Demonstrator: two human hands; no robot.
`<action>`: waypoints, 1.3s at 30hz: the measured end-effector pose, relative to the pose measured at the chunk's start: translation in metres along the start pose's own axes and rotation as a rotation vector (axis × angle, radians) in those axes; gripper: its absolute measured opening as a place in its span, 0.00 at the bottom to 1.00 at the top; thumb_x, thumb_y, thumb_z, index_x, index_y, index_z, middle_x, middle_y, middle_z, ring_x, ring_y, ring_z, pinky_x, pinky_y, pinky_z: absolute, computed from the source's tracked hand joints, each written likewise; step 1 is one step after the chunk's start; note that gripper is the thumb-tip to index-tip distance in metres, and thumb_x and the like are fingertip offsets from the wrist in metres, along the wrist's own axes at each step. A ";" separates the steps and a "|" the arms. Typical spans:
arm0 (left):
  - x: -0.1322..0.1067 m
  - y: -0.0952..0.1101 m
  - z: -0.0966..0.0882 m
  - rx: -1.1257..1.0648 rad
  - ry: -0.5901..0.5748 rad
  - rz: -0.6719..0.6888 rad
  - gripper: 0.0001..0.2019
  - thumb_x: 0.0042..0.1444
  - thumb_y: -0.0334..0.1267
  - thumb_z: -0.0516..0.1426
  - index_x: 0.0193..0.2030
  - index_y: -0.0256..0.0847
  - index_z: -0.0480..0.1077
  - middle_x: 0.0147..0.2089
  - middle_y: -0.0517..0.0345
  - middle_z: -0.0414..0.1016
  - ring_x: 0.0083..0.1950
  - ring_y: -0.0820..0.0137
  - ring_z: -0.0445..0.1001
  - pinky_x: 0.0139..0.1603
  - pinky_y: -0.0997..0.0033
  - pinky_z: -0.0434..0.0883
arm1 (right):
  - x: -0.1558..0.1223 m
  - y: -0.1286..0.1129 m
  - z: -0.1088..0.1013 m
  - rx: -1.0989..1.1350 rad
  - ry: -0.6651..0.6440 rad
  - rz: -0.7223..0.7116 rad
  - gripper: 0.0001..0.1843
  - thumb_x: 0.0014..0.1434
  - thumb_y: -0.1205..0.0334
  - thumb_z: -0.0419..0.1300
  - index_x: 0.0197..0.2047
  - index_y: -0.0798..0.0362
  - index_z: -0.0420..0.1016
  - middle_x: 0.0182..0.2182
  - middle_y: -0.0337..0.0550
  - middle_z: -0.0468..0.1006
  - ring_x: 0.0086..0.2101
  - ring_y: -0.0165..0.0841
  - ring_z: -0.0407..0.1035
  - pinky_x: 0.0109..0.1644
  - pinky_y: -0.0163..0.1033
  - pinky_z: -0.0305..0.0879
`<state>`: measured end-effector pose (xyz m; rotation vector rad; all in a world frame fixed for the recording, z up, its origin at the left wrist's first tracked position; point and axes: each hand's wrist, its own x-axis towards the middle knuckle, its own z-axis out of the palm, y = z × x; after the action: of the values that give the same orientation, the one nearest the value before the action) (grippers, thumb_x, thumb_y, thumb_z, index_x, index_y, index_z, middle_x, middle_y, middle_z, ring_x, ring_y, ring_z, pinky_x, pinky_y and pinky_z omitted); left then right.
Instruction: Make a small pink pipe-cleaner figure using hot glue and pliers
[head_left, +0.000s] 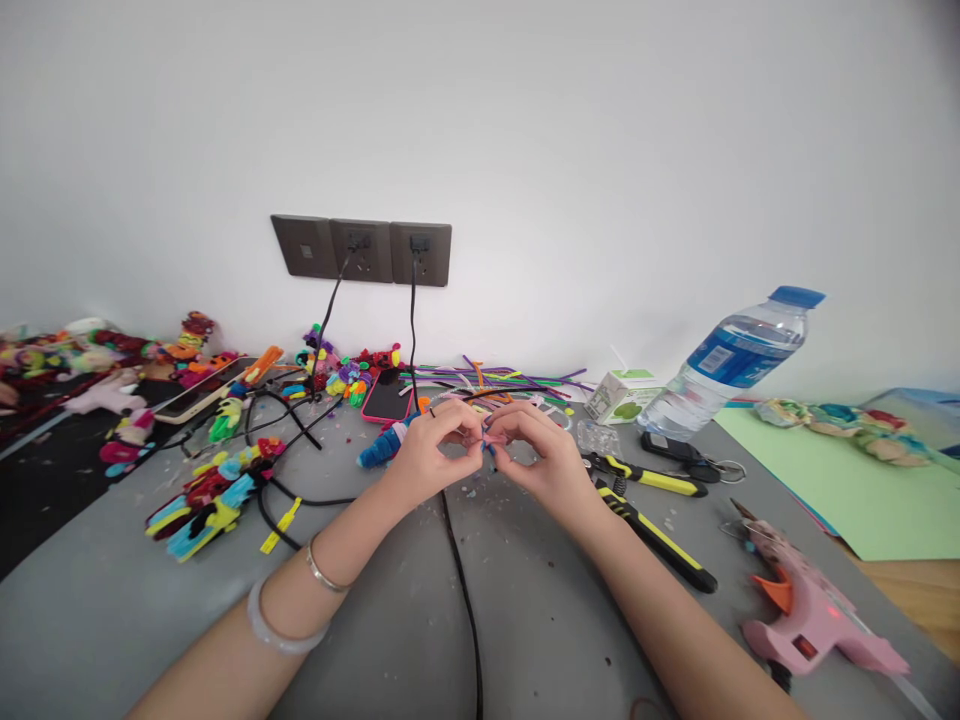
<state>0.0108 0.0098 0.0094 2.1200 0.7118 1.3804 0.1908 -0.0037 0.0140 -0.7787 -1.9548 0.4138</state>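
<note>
Over the middle of the grey table, both of my hands meet fingertip to fingertip. My left hand [431, 455] and my right hand [546, 460] each pinch a tiny blue piece [487, 443] between thumb and forefinger. Fingers cover most of it, so its kind is unclear. Just left of my left hand lies a fuzzy blue wrapped roll [381, 446], partly hidden behind the hand. Beyond my hands, loose pipe cleaners [517, 378] in purple, green and orange are spread along the wall. Spring-loaded pliers [660, 540] with yellow-and-black handles lie beside my right forearm.
A pink glue gun [799, 610] lies at right, its light glowing red. Behind the pliers are a car key [670, 448], a water bottle [731, 365] and a drink carton [626, 396]. Black cables [457, 570] cross the table. Colourful fuzzy figures [217, 495] and a phone [386, 396] are at left.
</note>
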 end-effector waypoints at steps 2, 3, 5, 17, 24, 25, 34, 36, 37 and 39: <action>0.000 0.000 0.000 -0.012 -0.007 -0.016 0.09 0.49 0.22 0.55 0.33 0.39 0.66 0.36 0.58 0.69 0.37 0.74 0.70 0.34 0.78 0.73 | 0.000 0.000 0.000 0.009 0.004 0.004 0.09 0.58 0.74 0.58 0.38 0.50 0.70 0.37 0.44 0.74 0.40 0.36 0.70 0.40 0.40 0.69; 0.000 0.001 0.000 -0.025 -0.010 -0.034 0.09 0.49 0.22 0.55 0.33 0.39 0.66 0.36 0.58 0.69 0.37 0.74 0.70 0.35 0.78 0.74 | 0.000 -0.001 0.000 0.017 0.006 0.012 0.09 0.58 0.74 0.58 0.38 0.50 0.70 0.37 0.44 0.74 0.40 0.36 0.70 0.39 0.40 0.69; -0.001 0.000 0.002 -0.068 -0.005 -0.084 0.09 0.49 0.23 0.55 0.35 0.40 0.66 0.36 0.58 0.68 0.37 0.75 0.70 0.37 0.77 0.74 | 0.000 -0.001 0.000 0.042 0.009 0.039 0.09 0.58 0.73 0.58 0.38 0.50 0.71 0.37 0.44 0.74 0.40 0.36 0.70 0.39 0.40 0.69; 0.001 -0.006 0.008 -0.558 0.131 -0.380 0.16 0.48 0.40 0.67 0.42 0.39 0.70 0.43 0.53 0.73 0.41 0.70 0.73 0.39 0.74 0.73 | 0.000 0.008 0.003 0.462 0.159 0.303 0.07 0.58 0.58 0.65 0.37 0.51 0.75 0.38 0.44 0.72 0.38 0.33 0.70 0.43 0.40 0.71; 0.001 -0.009 0.008 -0.539 0.129 -0.364 0.15 0.47 0.41 0.68 0.39 0.38 0.73 0.42 0.53 0.75 0.42 0.69 0.75 0.43 0.70 0.74 | 0.000 0.007 0.004 0.584 0.108 0.402 0.09 0.56 0.55 0.67 0.36 0.50 0.75 0.36 0.43 0.74 0.37 0.33 0.71 0.39 0.38 0.70; 0.001 -0.010 0.007 -0.537 0.125 -0.364 0.15 0.47 0.41 0.68 0.38 0.38 0.73 0.41 0.54 0.75 0.41 0.69 0.75 0.43 0.70 0.74 | 0.000 0.008 0.004 0.597 0.103 0.407 0.10 0.56 0.55 0.67 0.36 0.50 0.75 0.36 0.42 0.74 0.36 0.32 0.71 0.39 0.38 0.70; 0.000 -0.013 0.006 -0.499 0.119 -0.330 0.09 0.49 0.38 0.67 0.34 0.39 0.74 0.36 0.57 0.75 0.41 0.70 0.76 0.42 0.72 0.73 | -0.002 0.010 0.005 0.528 0.090 0.360 0.10 0.56 0.54 0.67 0.36 0.50 0.74 0.36 0.43 0.75 0.36 0.33 0.71 0.42 0.39 0.70; 0.000 -0.013 0.007 -0.480 0.126 -0.325 0.09 0.50 0.38 0.67 0.34 0.39 0.74 0.36 0.57 0.75 0.41 0.70 0.76 0.42 0.71 0.74 | -0.002 0.010 0.005 0.494 0.099 0.338 0.09 0.56 0.55 0.66 0.36 0.50 0.73 0.37 0.43 0.74 0.37 0.33 0.71 0.44 0.40 0.70; 0.000 -0.013 0.007 -0.470 0.130 -0.326 0.09 0.50 0.39 0.67 0.34 0.39 0.73 0.36 0.57 0.75 0.40 0.70 0.76 0.42 0.71 0.74 | -0.002 0.009 0.006 0.477 0.101 0.330 0.09 0.57 0.56 0.66 0.36 0.50 0.73 0.37 0.43 0.74 0.37 0.33 0.71 0.44 0.40 0.70; 0.000 -0.013 0.008 -0.452 0.134 -0.336 0.09 0.50 0.39 0.66 0.34 0.39 0.73 0.36 0.57 0.75 0.41 0.70 0.76 0.42 0.71 0.74 | -0.002 0.009 0.006 0.447 0.105 0.319 0.08 0.57 0.56 0.65 0.36 0.51 0.73 0.36 0.43 0.73 0.37 0.33 0.70 0.43 0.40 0.70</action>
<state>0.0164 0.0179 -0.0019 1.4957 0.6910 1.3513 0.1895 0.0021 0.0050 -0.7971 -1.5589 0.9452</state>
